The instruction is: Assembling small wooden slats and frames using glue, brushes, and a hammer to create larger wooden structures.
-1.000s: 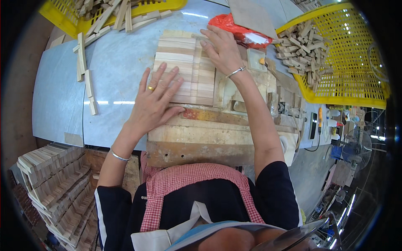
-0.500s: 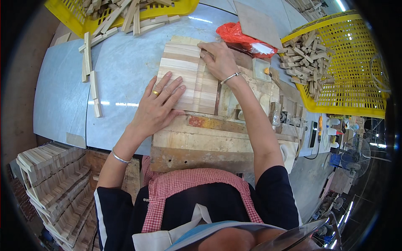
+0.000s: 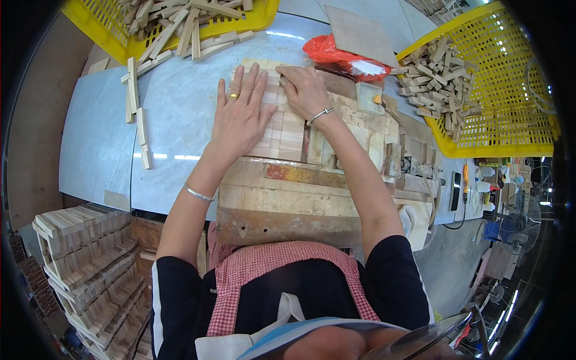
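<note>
Narrow pale wooden strips (image 3: 285,137) lie side by side in a flat panel on the worktable, against a worn wooden board (image 3: 288,201). My left hand (image 3: 241,114) rests flat on the panel's left part, fingers stretched and apart, pointing to the far side. At the panel's far right edge, the fingers of my right hand (image 3: 305,91) are bent and pressed together on the end of a wooden strip. My hands cover part of the panel.
Yellow baskets (image 3: 510,90) stand far right and far left, holding loose wood pieces (image 3: 441,75). A red plastic bag (image 3: 319,49) lies under a thin board (image 3: 360,37). Beside my right wrist is a small clear tray (image 3: 369,96). Stacked wood (image 3: 90,255) stands lower left.
My left hand has slid away from me along the panel, toward its far end. My right hand has moved slightly nearer and left, staying at the far right edge.
</note>
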Action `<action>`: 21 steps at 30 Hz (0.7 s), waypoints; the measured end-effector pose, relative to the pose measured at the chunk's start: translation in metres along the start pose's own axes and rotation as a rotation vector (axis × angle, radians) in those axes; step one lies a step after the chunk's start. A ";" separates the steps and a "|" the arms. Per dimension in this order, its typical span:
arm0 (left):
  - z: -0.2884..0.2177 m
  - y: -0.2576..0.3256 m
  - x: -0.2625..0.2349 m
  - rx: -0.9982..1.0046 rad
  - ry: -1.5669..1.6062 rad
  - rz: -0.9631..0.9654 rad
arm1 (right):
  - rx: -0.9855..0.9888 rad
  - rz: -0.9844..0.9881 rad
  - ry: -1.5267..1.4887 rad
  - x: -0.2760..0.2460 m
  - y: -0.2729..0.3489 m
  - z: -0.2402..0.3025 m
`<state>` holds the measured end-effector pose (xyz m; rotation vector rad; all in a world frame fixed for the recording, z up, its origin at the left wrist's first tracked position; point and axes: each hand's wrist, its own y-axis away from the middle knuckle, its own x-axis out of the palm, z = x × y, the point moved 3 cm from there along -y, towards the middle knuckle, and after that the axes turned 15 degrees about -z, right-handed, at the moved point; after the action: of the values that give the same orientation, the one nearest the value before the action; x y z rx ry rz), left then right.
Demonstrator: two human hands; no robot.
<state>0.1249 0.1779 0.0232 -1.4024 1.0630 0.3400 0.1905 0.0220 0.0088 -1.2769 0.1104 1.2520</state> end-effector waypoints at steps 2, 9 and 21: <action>-0.002 -0.002 0.004 -0.014 -0.031 0.083 | -0.018 -0.023 0.013 -0.004 0.001 0.000; 0.002 0.004 0.009 -0.057 -0.036 0.154 | 0.073 -0.029 0.031 -0.083 -0.001 -0.047; 0.008 0.000 0.017 -0.043 -0.035 0.142 | 0.286 0.456 0.682 -0.190 0.073 -0.169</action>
<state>0.1367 0.1792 0.0087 -1.3578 1.1348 0.4914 0.1534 -0.2394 0.0252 -1.4166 1.0813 1.0671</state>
